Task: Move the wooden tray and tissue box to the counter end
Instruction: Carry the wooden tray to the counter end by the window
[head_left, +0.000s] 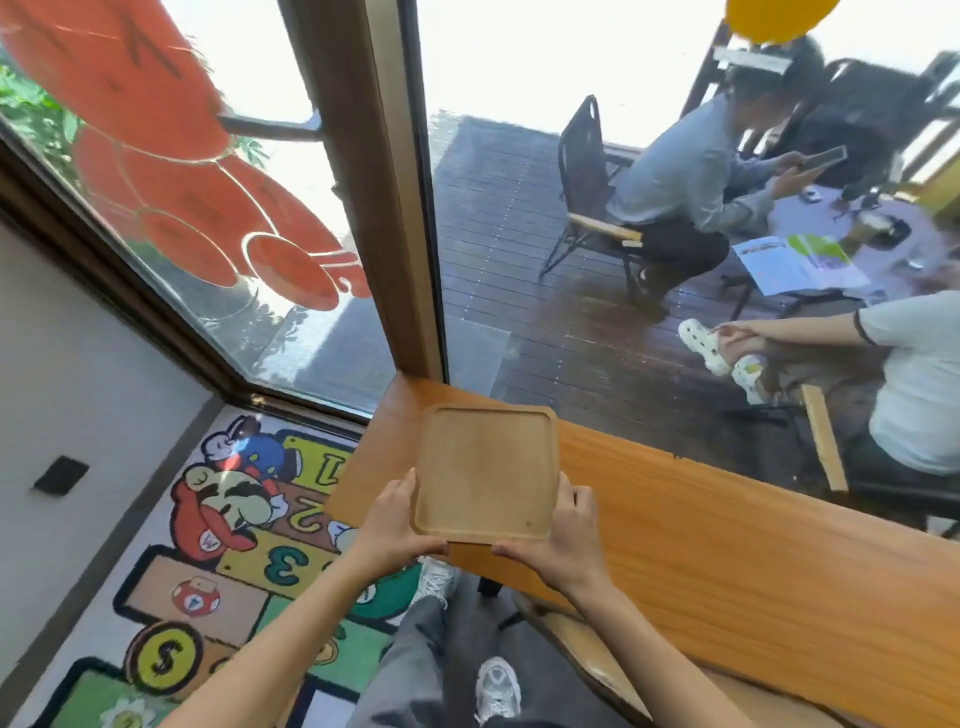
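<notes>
Both hands, left hand (390, 525) at seven o'clock and right hand (558, 535) at five o'clock, hold a closed grip on the near corners of the empty wooden tray (485, 475) over the end of the orange wooden surface (727, 535).

Low in the frame's centre, the left hand (390, 525) and right hand (558, 540) grip the near corners of an empty wooden tray (485, 473) over the orange-brown surface (727, 535).
</notes>
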